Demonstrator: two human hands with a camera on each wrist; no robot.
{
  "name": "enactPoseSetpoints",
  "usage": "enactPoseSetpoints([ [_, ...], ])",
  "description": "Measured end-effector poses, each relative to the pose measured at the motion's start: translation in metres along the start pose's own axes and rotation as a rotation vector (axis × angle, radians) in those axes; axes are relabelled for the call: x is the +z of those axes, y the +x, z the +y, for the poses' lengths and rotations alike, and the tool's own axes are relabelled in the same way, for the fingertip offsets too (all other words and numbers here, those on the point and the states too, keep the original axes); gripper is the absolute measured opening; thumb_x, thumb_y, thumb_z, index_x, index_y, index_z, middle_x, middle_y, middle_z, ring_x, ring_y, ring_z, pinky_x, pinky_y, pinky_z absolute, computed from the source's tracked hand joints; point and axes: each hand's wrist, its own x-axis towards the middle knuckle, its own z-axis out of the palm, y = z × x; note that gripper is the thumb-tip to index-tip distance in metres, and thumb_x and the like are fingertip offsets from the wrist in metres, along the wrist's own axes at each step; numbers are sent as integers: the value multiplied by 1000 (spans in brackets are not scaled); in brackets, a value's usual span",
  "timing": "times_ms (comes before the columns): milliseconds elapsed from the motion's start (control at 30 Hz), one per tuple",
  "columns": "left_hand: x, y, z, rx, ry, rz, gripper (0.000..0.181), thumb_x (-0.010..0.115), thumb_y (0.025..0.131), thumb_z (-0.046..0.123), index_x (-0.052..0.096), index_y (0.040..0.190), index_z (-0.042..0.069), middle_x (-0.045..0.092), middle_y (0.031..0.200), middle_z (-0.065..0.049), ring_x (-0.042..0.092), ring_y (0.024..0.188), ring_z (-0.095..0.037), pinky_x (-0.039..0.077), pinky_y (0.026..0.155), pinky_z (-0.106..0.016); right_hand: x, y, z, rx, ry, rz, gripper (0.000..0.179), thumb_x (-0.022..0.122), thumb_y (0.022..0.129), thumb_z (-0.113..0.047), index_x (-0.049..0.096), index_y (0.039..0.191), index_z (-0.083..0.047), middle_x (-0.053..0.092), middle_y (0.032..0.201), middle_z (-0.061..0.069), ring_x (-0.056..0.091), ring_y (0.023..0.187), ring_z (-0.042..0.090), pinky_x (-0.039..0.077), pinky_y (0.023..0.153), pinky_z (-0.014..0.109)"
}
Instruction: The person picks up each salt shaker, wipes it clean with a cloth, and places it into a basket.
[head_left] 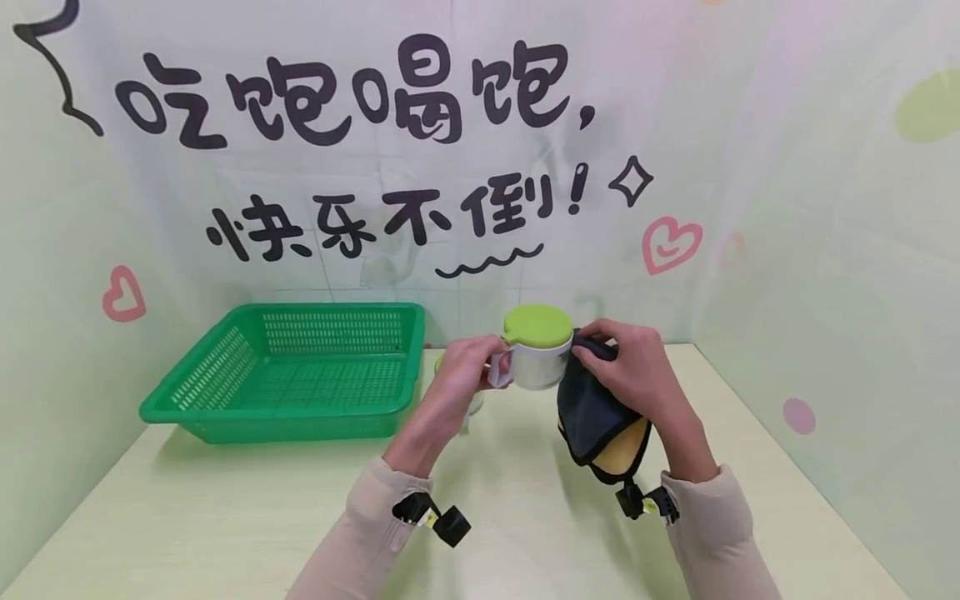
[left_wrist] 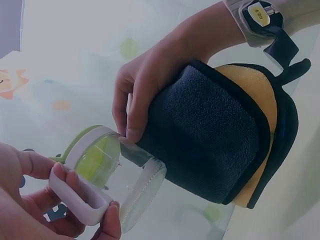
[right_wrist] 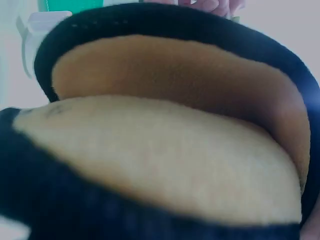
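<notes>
My left hand (head_left: 467,367) grips a see-through seasoning jar (head_left: 536,371) by its white handle (left_wrist: 80,197), holding it above the table. A green lid (head_left: 537,325) covers the jar, which leans on its side in the left wrist view. In my right hand (head_left: 633,367) hangs a folded cloth (head_left: 592,408), dark blue outside and tan inside with black edging. The right fingertips pinch the cloth against the jar's side. Up close, the cloth's tan layers (right_wrist: 165,145) fill most of the right wrist view and hide that hand's fingers.
A green plastic basket (head_left: 292,429) with perforated walls stands at the back left of the pale table (head_left: 300,517). Behind my left forearm, another clear jar (head_left: 476,404) is partly hidden. A printed curtain (head_left: 375,175) closes off the back and sides.
</notes>
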Motion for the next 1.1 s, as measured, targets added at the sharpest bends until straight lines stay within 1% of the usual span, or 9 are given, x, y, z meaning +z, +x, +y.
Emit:
enactPoseSetpoints([
  [200,-2,-1,-1,6,4,21,22,55,89,13,57,68,8,56,72,-3,55,71,-20,50,71,-31,-8,-3,-6,-68,23,-94,10,79,91,-15,78,100,-12,78,93,1,70,84,17,57,80,38],
  [267,-3,-1,-1,4,4,30,21,56,88,12,57,67,8,55,70,-3,54,70,-20,49,70,-30,-9,-3,-7,-80,32,-115,8,79,90,-15,78,98,-14,77,91,-1,69,83,14,57,79,36],
  [333,-2,0,-1,4,9,29,21,56,87,12,57,67,8,55,70,-3,54,69,-20,48,69,-30,-11,-4,-7,-83,23,-119,7,79,90,-16,78,97,-14,77,90,-2,69,83,14,57,79,36],
  [500,2,1,-1,-3,30,9,19,56,86,13,57,67,9,55,69,-2,52,69,-19,46,68,-29,-11,-4,-3,-35,0,-80,10,78,91,-13,78,101,-12,78,94,3,71,87,19,58,82,42],
  [633,2,0,-1,-3,47,-7,19,54,86,12,56,67,9,54,71,-3,52,71,-19,45,69,-29,-6,-2,1,-6,26,-53,12,78,91,-13,78,103,-10,79,95,6,73,90,23,59,85,46],
  [800,0,-1,-1,3,66,-68,20,54,88,14,55,69,9,55,72,-3,52,72,-19,46,70,-30,-3,-2,5,23,62,-11,14,78,90,-10,78,104,-8,79,96,9,74,91,24,59,87,47],
  [900,-1,-1,-1,11,65,-85,20,54,88,14,54,69,9,54,72,-3,51,73,-19,45,71,-30,-4,-1,7,37,83,-20,17,77,90,-8,78,107,-7,79,99,10,74,92,24,59,87,45],
  [1100,-2,0,-2,5,36,-70,19,51,88,11,52,70,7,53,74,-4,52,75,-21,46,73,-32,-13,-2,7,59,96,-89,21,72,91,-9,76,112,-8,78,104,10,72,88,22,58,80,32],
])
